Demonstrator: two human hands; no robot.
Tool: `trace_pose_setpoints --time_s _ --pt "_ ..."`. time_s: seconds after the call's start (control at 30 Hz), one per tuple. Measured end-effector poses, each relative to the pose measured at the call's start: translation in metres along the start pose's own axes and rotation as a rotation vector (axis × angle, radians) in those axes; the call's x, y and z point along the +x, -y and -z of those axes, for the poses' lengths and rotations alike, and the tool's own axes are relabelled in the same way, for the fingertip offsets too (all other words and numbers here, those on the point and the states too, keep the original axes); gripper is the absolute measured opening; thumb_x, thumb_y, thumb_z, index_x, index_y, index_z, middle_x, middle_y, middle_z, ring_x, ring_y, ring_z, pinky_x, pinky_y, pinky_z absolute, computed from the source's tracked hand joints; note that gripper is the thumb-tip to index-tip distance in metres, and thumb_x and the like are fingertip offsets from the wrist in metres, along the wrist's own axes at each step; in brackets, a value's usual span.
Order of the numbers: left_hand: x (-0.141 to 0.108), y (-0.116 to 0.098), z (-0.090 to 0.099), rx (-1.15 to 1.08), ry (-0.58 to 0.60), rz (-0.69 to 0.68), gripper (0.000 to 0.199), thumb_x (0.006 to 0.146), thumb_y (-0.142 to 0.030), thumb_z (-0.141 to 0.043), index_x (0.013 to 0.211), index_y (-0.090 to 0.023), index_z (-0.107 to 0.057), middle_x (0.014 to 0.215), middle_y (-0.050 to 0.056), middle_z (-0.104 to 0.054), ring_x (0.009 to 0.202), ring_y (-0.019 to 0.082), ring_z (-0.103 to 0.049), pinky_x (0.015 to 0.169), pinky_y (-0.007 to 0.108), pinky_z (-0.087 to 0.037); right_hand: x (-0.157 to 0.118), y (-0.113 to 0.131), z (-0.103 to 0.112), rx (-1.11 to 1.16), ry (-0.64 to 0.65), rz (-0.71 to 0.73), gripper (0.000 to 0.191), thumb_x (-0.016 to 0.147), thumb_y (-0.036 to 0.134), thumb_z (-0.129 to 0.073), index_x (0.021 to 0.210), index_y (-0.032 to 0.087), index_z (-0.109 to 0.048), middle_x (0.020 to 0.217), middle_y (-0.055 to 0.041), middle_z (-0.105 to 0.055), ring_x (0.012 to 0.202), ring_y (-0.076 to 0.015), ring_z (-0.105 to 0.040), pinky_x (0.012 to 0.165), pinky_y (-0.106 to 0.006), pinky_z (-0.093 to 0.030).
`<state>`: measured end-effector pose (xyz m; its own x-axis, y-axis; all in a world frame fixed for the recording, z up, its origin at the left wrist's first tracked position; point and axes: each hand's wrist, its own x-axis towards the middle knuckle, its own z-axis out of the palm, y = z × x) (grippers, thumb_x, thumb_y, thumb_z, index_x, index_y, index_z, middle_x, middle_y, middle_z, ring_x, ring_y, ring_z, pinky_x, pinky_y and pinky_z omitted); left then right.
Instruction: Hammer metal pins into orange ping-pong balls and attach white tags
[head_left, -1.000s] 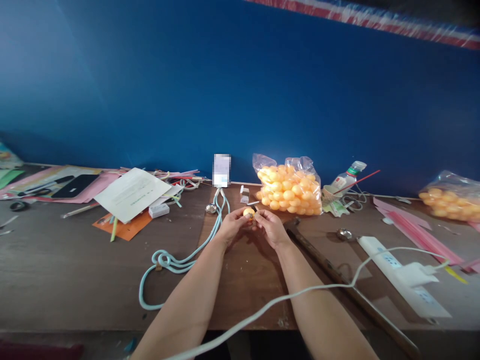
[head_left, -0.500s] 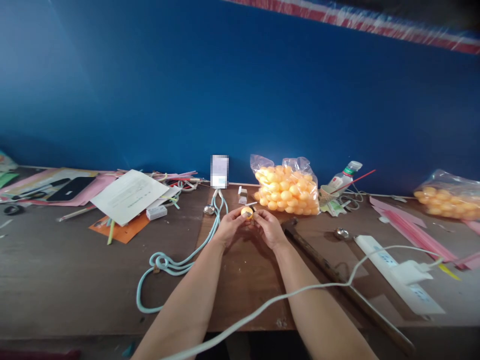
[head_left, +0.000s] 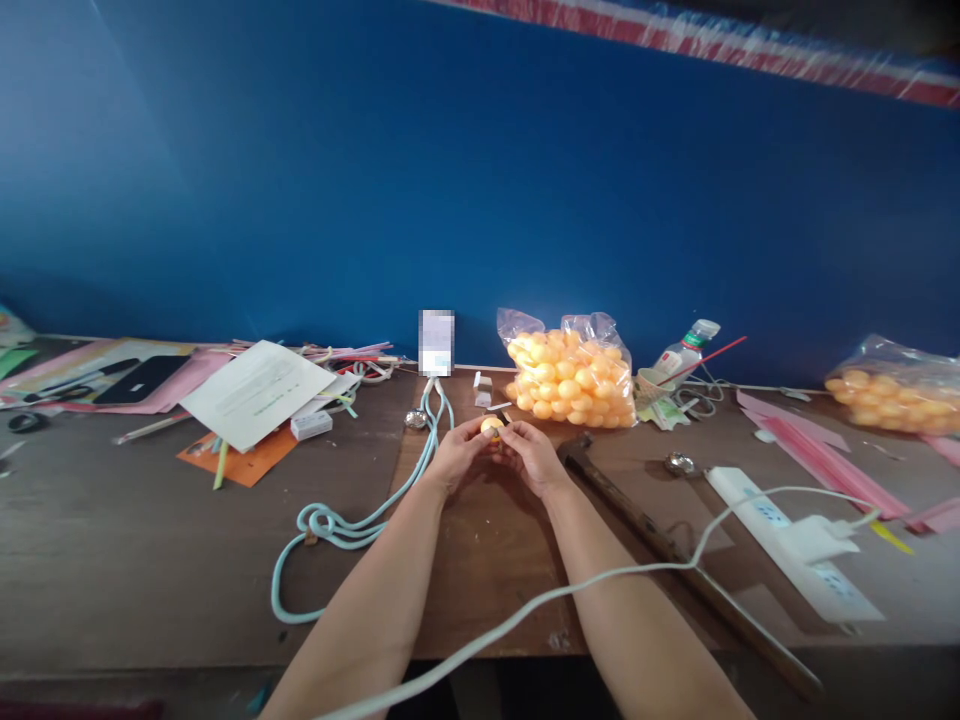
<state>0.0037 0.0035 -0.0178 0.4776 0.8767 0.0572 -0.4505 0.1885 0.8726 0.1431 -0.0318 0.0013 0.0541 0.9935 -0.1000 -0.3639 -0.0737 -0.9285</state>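
Well to the left of the hands, a black phone (head_left: pixel 140 380) lay on the bench (head_left: pixel 150 540). Nearer, a printed white sheet (head_left: pixel 257 395) partly covered an orange card (head_left: pixel 238 460), with a small white carton (head_left: pixel 311 425) just beside. Next to the left forearm, a pale blue cord (head_left: pixel 352 525) lay in loops and ran up to an upright card-like item (head_left: pixel 436 342), its face obscured.

The left hand (head_left: pixel 459 455) was closed in a pinch on an orange plastic ball (head_left: pixel 491 428), held in front of the person. The right hand (head_left: pixel 534 455) was drawn in narrow against the ball's right side; whether it gripped anything else could not be determined. A small dark item (head_left: pixel 506 415) at its fingertips was too small to identify.

Progress: handling of this single ball was judged under way and unfinished, both hands being on it. Any change to its surface could not be verified. Beyond the right hand, a clear plastic bag (head_left: pixel 598 327) held many similar balls, not in hand.

Right of the right forearm lay a long wooden-handled tool (head_left: pixel 667 545), then a white power strip (head_left: pixel 739 500). A second bag of balls (head_left: pixel 889 350) lay farthest right.
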Motion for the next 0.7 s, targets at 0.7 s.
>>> trace_pose_setpoints --time_s 0.7 --pt "-0.003 -0.014 -0.001 -0.281 -0.189 0.011 0.039 0.078 -0.018 -0.070 0.115 -0.013 -0.062 0.089 0.007 -0.069 0.071 0.011 -0.066 0.069 0.022 -0.054 -0.025 0.063 0.044 -0.978 -0.309 0.365 0.026 0.077 0.045 -0.062 0.083 0.020 -0.061 0.082 -0.0050 -0.066 0.070 -0.0183 -0.062 0.065 -0.031 -0.050"
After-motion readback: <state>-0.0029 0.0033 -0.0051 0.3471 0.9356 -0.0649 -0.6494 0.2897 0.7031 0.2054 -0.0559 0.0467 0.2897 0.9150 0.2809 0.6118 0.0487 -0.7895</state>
